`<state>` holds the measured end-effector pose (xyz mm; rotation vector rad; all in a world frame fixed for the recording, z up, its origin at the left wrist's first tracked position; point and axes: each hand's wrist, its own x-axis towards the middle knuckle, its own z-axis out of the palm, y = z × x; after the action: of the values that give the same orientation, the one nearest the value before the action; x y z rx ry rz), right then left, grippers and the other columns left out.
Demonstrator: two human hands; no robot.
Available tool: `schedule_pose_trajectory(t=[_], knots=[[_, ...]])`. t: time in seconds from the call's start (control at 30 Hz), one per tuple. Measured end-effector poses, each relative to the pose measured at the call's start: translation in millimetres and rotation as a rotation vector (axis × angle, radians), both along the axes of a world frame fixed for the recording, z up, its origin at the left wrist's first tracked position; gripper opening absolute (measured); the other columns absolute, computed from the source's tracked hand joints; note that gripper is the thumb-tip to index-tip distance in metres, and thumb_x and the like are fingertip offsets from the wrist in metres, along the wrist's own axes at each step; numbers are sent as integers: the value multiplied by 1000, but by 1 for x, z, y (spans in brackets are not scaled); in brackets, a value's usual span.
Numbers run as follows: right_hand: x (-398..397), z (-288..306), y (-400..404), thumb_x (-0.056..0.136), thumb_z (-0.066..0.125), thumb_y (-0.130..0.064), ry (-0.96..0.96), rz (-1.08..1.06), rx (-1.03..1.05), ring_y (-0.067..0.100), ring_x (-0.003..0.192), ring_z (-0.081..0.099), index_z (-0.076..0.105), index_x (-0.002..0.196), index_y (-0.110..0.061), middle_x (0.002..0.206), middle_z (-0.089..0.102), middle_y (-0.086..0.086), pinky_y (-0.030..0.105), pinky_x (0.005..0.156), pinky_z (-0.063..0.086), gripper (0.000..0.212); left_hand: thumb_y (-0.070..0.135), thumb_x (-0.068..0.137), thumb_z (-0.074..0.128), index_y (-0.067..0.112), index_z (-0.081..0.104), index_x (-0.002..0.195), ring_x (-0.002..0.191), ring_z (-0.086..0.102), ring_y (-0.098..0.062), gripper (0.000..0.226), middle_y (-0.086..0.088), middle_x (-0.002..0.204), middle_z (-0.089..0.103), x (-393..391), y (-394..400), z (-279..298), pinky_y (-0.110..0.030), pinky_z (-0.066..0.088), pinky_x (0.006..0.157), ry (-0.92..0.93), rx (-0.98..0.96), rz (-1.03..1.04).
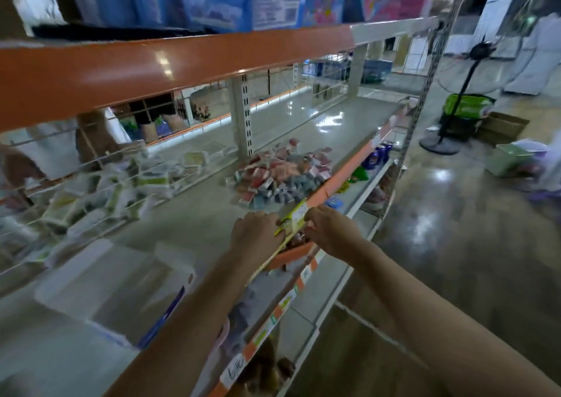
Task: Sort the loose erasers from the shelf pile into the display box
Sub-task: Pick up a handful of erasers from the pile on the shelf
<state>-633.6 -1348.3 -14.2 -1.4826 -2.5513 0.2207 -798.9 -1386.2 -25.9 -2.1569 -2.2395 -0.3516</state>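
No legible text on labels [233,369]

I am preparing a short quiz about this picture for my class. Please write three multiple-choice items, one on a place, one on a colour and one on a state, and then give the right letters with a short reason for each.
1. Where does the pile of erasers lie?
A. On the shelf board, beyond the two hands
B. On the floor beside the fan
C. On the top shelf

2. What colour is the front rail of the shelf above the pile?
A. Green
B. Orange
C. Black

3. What are the left hand and the right hand doing?
A. Both hang free
B. Only one touches something
C. Both hold the display box, one at each side

Answers: 1 A, the pile rests on the grey board farther back than the hands. 2 B, the rail is plainly orange. 3 C, the fingers of both hands close on the yellow box at the shelf edge.
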Motion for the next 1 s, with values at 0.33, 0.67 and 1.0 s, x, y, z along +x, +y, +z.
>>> schedule_pose_trajectory(t=[0.33,0.67,1.0], knots=[[-17,-12,108,94,48,-22,12,-60,-36,28,104,54,55,116,-9,117,55,11,36,82,47,26,32,90,50,19,61,114,96,61,-28,28,-7,106,65,-23,110,-16,-34,47,74,-81,18,129],[-45,-28,175,96,48,-26,-226,-36,-32,20,90,60,62,97,-8,106,63,9,25,63,42,23,29,85,63,16,48,120,99,60,-24,40,-4,114,61,-53,165,-41,-31,44,72,-144,96,301],[-52,-17,201,91,52,-30,-125,189,-247,19,82,60,61,95,-10,91,62,5,31,69,50,22,32,86,61,25,59,103,85,57,-16,18,4,99,63,-58,167,-33,-29,46,66,-263,149,352]])
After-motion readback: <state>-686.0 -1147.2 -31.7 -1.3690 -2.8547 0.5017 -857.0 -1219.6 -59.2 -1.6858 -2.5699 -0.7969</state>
